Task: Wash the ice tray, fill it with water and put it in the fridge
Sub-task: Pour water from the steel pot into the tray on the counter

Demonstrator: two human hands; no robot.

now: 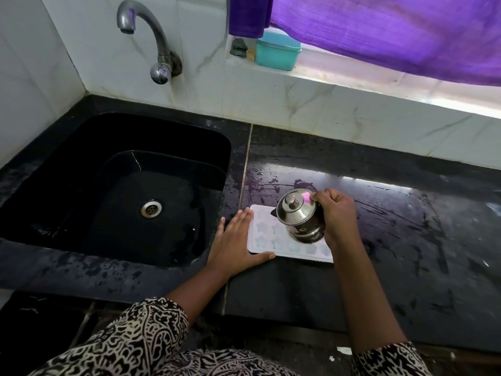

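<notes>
While the white ice tray (271, 240) lies flat on the dark, wet desk (406, 240) just right of the sink (81, 147), it appears to be in the filling step. A small steel kettle (301, 218) is tilted over the tray, spout toward the star-shaped cells. The pour is best kept slow and moved cell to cell, so nothing overflows. The right hand (337, 215) is closed around the kettle's body. The left hand (235, 245) is spread flat, fingers apart, pressed against the tray's left edge and near corner to steady it.
</notes>
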